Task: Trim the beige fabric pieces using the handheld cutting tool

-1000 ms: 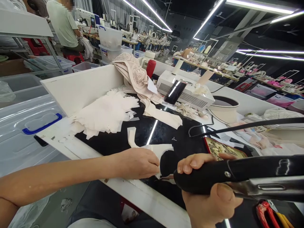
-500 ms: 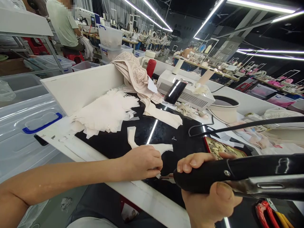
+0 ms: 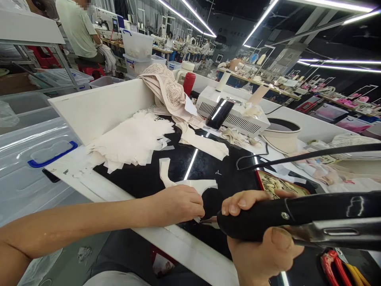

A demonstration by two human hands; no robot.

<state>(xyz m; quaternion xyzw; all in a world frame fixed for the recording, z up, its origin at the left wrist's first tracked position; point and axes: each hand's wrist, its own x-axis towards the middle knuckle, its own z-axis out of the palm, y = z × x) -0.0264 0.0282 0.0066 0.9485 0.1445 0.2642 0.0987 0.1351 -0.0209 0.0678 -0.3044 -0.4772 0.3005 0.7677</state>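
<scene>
My left hand (image 3: 181,203) rests at the near edge of the black tabletop, its fingers closed on a cream fabric piece (image 3: 203,184). The piece is curved, and two arms of it lie flat beyond the hand. My right hand (image 3: 262,254) is wrapped round a thick black hand tool (image 3: 262,220) with a long metal lever along its side. A narrow metal tip (image 3: 210,222) points from the tool toward my left fingertips. Whether the tip touches the fabric I cannot tell. My left fingertips hide the end of the piece.
A pile of cream fabric pieces (image 3: 131,139) lies at left, with lace-patterned fabric (image 3: 166,87) behind. A white vented box (image 3: 235,111) and a black cylinder (image 3: 219,114) stand at the back. Red-handled scissors (image 3: 330,262) lie at lower right. A black cable (image 3: 312,153) crosses at right.
Almost nothing differs. My left hand has shifted very slightly, and the fabric's right end with it. The tool stays in place.
</scene>
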